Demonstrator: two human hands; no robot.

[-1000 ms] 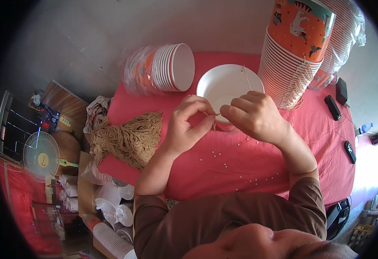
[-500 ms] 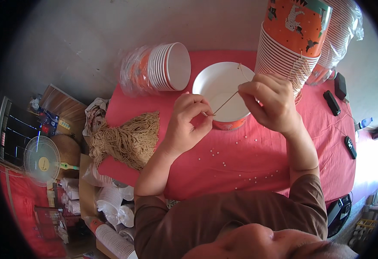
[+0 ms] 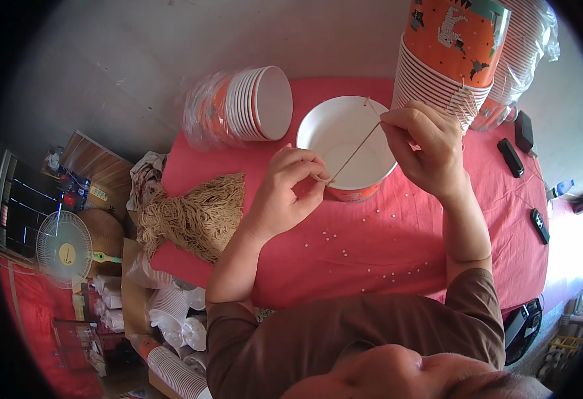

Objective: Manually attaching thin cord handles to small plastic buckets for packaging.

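A white-lined paper bucket with an orange outside stands upright on the table, its mouth facing up. Tan cord runs taut across its opening between my two hands. At the near left rim, the thumb and fingers of my left hand pinch the cord's lower end. My right hand, above the right side of the bucket, is closed on the other end. From the far rim, where a small knot of cord shows, a thin strand leads toward my right hand. My fingers partly hide the rim.
A bundle of tan cords lies at the left of the red-covered table. Wrapped buckets lie behind it; a tall bucket stack stands back right. Small white bits are scattered in front. Black devices lie at right.
My right hand has moved slightly right and drawn the cord out, so a longer taut length shows between the hands. My left hand stays nearly in place at the rim.
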